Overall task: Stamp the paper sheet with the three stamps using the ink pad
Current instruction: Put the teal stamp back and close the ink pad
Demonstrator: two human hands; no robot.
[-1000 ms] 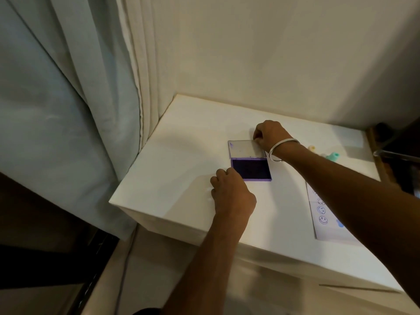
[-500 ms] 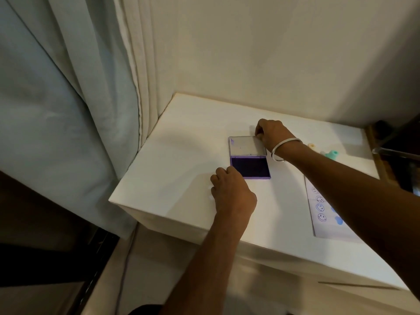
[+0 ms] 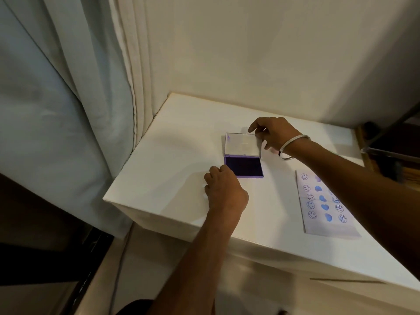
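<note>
Purple ink is showing in the open ink pad (image 3: 244, 166), which is sitting on the white table (image 3: 172, 169) with its clear lid (image 3: 242, 144) tilted up at the far side. The right hand (image 3: 273, 134) is pinching the lid's right edge between curled fingers and thumb, and a bangle (image 3: 293, 146) is circling that wrist. The left hand (image 3: 223, 192) is resting knuckles-up just beside the pad's near left corner, fingers curled under; whether it is holding anything I cannot tell. The paper sheet (image 3: 327, 203) is lying flat to the right, near the table's front edge, bearing columns of stamped smiley faces, blue blots and round marks. Pale curtains (image 3: 68, 87) are hanging to the left.
</note>
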